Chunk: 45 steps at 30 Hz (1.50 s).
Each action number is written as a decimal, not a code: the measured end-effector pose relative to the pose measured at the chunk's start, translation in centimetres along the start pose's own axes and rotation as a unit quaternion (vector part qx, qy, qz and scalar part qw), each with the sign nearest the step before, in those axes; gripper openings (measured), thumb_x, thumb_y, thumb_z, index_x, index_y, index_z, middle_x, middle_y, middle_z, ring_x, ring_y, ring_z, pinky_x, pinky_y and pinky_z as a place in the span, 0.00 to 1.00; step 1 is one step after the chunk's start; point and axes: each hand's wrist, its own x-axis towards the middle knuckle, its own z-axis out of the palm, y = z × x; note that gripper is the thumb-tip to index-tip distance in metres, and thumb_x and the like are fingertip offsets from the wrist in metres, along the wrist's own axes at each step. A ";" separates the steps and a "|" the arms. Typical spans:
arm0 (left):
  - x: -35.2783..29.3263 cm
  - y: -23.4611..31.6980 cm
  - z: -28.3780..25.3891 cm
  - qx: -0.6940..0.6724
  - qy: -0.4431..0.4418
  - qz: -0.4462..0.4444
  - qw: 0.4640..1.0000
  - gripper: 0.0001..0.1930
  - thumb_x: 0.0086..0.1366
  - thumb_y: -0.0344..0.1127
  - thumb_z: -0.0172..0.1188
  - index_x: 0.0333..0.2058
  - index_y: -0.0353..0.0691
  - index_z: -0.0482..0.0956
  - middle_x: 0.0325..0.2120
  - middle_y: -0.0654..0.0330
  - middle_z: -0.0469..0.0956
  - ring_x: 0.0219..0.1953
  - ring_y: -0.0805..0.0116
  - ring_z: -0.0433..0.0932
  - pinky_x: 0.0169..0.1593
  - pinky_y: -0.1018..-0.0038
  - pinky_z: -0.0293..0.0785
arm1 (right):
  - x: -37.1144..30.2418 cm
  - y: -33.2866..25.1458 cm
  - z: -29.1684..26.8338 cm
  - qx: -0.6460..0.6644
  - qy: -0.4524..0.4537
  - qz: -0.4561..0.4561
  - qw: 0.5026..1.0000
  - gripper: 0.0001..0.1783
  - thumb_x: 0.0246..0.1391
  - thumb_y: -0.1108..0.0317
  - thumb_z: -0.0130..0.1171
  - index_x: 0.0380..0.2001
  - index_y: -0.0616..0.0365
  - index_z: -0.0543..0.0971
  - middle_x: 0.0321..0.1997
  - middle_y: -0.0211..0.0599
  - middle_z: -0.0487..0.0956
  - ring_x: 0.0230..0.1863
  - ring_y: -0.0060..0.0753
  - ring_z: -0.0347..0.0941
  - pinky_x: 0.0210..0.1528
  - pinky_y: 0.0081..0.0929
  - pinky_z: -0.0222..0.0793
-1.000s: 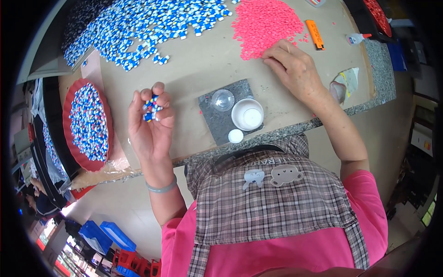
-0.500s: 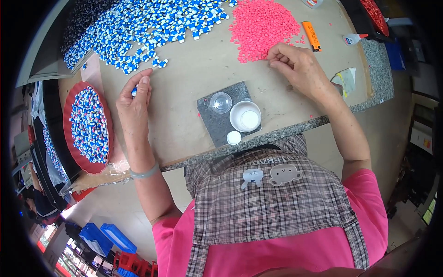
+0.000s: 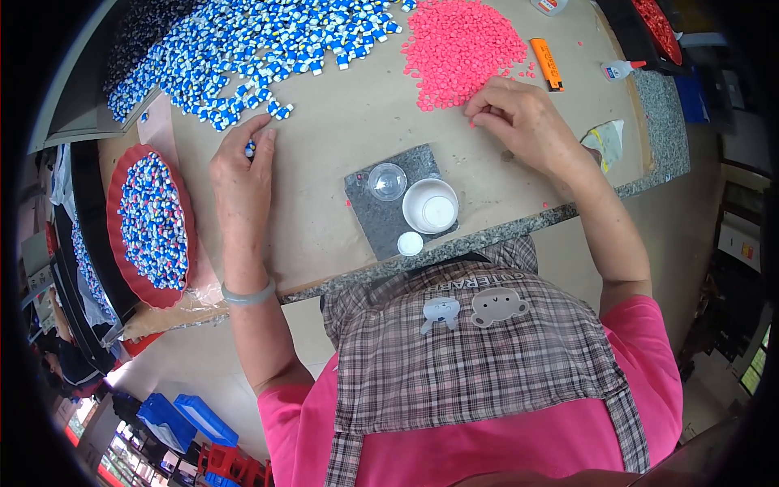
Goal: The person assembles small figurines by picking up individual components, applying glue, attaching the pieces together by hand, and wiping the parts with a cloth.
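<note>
Head view | left hand (image 3: 241,173) curls around blue-and-white piece (image 3: 250,149), nearside of blue-and-white heap (image 3: 276,49) | right hand (image 3: 519,122) pinches pink disc (image 3: 471,124) beside pink heap (image 3: 462,53), fingertip grip probably suits tiny part | white cup (image 3: 412,200) sits on dark slab (image 3: 375,223), presumably central for reach

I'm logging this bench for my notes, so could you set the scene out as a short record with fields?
Left hand: curled, at least one blue-and-white piece showing at thumb and fingers
Right hand: pinched, a pink piece at its fingertips, by the near edge of the pink pile
Far left: blue-and-white pile
Left: red tray of small mixed-colour pieces
Middle: grey slab bearing a clear dish and white cup; white cap at its near edge
Far right: orange item, kind unclear; red-tipped bottle
</note>
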 end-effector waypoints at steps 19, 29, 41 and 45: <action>1.2 1.0 1.0 -0.009 -0.035 0.051 0.998 0.11 0.60 0.28 0.61 0.42 0.36 0.81 0.33 0.50 0.81 0.31 0.61 0.80 0.38 0.70 0.74 | -1.8 -0.8 0.9 -0.040 0.040 -0.050 0.997 0.04 0.50 0.76 0.61 0.32 0.61 0.79 0.34 0.38 0.78 0.33 0.43 0.77 0.36 0.35 0.73; 1.1 1.0 1.0 -0.019 -0.018 0.071 0.997 0.14 0.56 0.26 0.63 0.43 0.36 0.80 0.31 0.51 0.79 0.28 0.58 0.77 0.36 0.68 0.74 | -1.8 -2.7 2.1 -0.070 0.100 -0.052 0.991 0.04 0.48 0.75 0.61 0.28 0.59 0.76 0.30 0.37 0.75 0.31 0.42 0.76 0.33 0.36 0.74; 1.3 0.4 1.1 -0.039 -0.050 0.109 0.992 0.13 0.59 0.26 0.62 0.44 0.37 0.80 0.28 0.58 0.77 0.29 0.68 0.73 0.34 0.74 0.71 | -0.8 -3.5 0.4 0.143 -0.005 0.061 0.988 0.04 0.48 0.79 0.59 0.27 0.63 0.73 0.26 0.32 0.74 0.25 0.23 0.72 0.30 0.22 0.71; 1.5 0.9 0.9 -0.042 -0.056 0.096 0.993 0.10 0.58 0.28 0.62 0.39 0.36 0.79 0.29 0.52 0.78 0.28 0.56 0.78 0.34 0.66 0.73 | -0.4 -3.8 0.4 0.254 -0.022 0.063 0.965 0.04 0.50 0.78 0.59 0.27 0.63 0.74 0.28 0.26 0.76 0.28 0.16 0.71 0.34 0.18 0.72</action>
